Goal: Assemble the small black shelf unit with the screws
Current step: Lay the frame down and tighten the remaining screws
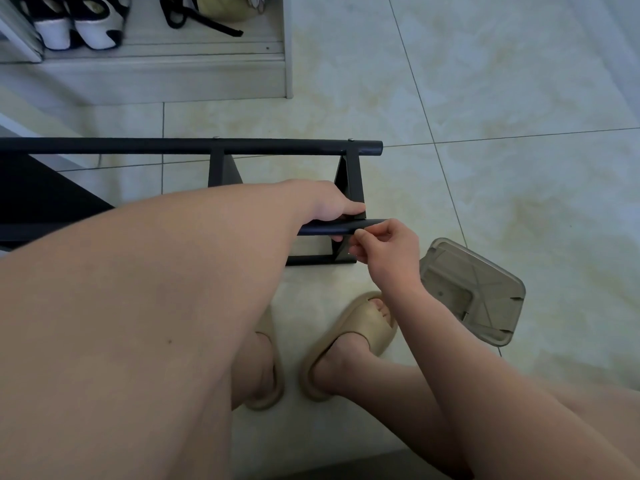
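The black shelf unit [194, 146] lies on its side on the tiled floor, with a long far tube and two cross panels. My left hand [334, 206] grips the near black tube [337, 227] close to its right end, thumb along the end panel [350, 178]. My right hand [386, 245] is at the tube's end, thumb and fingers pinched together on something small against the tube; what they pinch is hidden. No screw shows in my fingers; two screw heads sit on the far tube.
A clear plastic tray [476, 292] lies on the floor to the right of my right hand. My feet in beige slippers [349, 341] are just below the shelf. A low cabinet [166, 67] with shoes stands at the back left.
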A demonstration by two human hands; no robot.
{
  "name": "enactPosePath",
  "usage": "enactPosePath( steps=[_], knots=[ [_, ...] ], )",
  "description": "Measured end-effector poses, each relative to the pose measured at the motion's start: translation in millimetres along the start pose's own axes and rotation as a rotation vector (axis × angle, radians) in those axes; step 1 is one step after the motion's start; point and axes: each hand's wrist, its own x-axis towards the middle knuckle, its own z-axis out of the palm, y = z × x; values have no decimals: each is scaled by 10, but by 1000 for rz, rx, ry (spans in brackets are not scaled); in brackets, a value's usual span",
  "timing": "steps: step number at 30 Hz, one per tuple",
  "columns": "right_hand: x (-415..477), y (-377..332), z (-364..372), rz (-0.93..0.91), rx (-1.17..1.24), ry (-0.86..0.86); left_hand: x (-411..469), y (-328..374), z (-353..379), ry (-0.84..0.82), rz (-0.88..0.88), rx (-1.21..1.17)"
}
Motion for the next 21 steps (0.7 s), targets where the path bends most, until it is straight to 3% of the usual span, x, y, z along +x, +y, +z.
enactPosePath(
  steps=[6,10,13,16,19,21],
  knots=[
    [105,-31,-149,14,-198,-14,-81,45,23,12,3,-4],
    [134,-39,-169,-2,-211,-96,-140,125,99,130,20,-103],
    [159,-113,-275,-10,-259,-159,-174,230,184,284,21,-124],
    [159,-141,-547,-89,-451,-176,-232,351,300,575,13,-2],
    [148,-66,-954,-152,-744,-196,-319,526,449,797,303,284],
    [178,55,-1231,-128,-897,-202,-353,661,615,776,544,333]
  ],
)
